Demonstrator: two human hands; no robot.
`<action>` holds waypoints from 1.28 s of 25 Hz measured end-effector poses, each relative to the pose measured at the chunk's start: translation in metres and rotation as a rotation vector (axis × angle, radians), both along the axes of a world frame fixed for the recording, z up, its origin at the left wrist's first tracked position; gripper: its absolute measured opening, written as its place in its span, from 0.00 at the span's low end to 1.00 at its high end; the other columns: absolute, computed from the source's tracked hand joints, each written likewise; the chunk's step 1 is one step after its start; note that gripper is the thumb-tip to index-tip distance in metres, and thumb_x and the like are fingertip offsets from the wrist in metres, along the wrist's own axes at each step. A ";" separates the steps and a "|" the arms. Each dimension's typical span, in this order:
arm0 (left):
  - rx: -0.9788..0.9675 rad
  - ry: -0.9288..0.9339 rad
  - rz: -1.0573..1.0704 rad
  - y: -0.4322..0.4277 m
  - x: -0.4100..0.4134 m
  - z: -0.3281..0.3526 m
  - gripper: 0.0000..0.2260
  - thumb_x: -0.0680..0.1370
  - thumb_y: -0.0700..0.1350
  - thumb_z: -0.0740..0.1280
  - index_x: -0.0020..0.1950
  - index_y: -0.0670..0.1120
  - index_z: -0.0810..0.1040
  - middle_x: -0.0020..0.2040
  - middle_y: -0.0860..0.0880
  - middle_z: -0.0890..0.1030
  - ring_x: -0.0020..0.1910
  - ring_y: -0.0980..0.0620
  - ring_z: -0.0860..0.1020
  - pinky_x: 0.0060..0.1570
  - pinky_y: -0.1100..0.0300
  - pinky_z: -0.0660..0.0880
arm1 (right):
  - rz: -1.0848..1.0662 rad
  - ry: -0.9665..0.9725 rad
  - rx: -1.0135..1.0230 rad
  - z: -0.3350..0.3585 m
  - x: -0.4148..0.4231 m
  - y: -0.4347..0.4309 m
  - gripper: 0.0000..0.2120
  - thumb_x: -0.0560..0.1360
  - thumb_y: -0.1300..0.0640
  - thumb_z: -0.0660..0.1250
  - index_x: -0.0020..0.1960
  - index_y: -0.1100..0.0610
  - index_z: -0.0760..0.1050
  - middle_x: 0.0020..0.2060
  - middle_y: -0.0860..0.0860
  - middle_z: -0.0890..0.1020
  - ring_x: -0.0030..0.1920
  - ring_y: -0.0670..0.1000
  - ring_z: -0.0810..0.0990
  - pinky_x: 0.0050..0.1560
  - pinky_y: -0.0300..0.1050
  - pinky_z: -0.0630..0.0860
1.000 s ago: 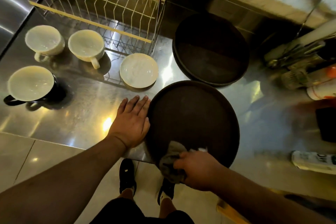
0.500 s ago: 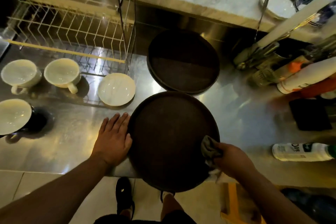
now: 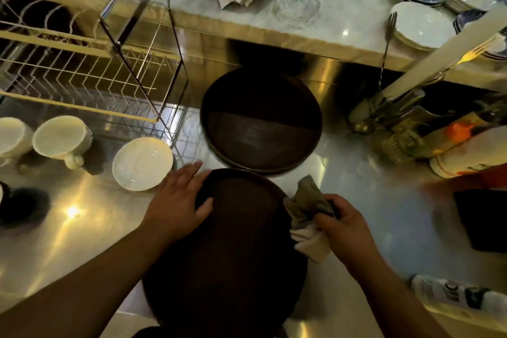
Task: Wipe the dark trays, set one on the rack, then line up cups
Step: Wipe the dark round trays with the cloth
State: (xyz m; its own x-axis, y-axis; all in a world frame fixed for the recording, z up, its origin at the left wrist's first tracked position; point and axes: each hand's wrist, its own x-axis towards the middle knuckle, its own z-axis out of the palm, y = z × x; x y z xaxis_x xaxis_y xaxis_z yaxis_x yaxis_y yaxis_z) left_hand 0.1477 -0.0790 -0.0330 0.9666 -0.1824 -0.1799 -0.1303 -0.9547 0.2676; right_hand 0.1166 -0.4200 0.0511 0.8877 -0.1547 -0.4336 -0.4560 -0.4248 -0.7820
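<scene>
two dark trays are seen on the steel counter (image 3: 356, 195): the near tray (image 3: 233, 250) at its front edge, the far tray (image 3: 260, 121) just behind. the left hand (image 3: 175, 203) is laid flat, fingers spread, on the near tray's left rim. a cloth (image 3: 307, 211) is gripped by the right hand (image 3: 343, 225) at its right rim. two pale cups (image 3: 61, 137) are counted beside the wire rack (image 3: 90, 77).

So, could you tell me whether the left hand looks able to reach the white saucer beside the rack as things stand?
Probably yes: the left hand rests on the near tray, and the saucer lies just beyond its fingertips with only bare counter between.
</scene>
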 end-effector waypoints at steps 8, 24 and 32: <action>0.010 -0.064 -0.054 -0.020 0.125 -0.039 0.36 0.77 0.70 0.51 0.82 0.55 0.56 0.84 0.49 0.54 0.84 0.50 0.47 0.82 0.41 0.45 | -0.025 -0.174 -0.085 -0.003 0.103 -0.007 0.18 0.76 0.66 0.67 0.54 0.43 0.80 0.41 0.37 0.84 0.39 0.39 0.83 0.37 0.33 0.75; 0.060 -0.186 -0.086 -0.022 0.163 -0.063 0.29 0.74 0.60 0.62 0.75 0.53 0.71 0.78 0.48 0.70 0.77 0.45 0.67 0.76 0.37 0.60 | 0.332 -0.152 -0.784 -0.113 0.334 0.071 0.19 0.76 0.48 0.63 0.67 0.47 0.75 0.64 0.59 0.74 0.58 0.64 0.78 0.53 0.51 0.77; 0.080 -0.186 -0.077 -0.025 0.162 -0.058 0.29 0.74 0.59 0.61 0.74 0.52 0.75 0.77 0.47 0.72 0.75 0.44 0.70 0.76 0.39 0.61 | 0.966 -0.301 -0.682 -0.085 0.229 0.092 0.12 0.71 0.52 0.67 0.54 0.48 0.79 0.49 0.51 0.78 0.48 0.57 0.79 0.46 0.49 0.72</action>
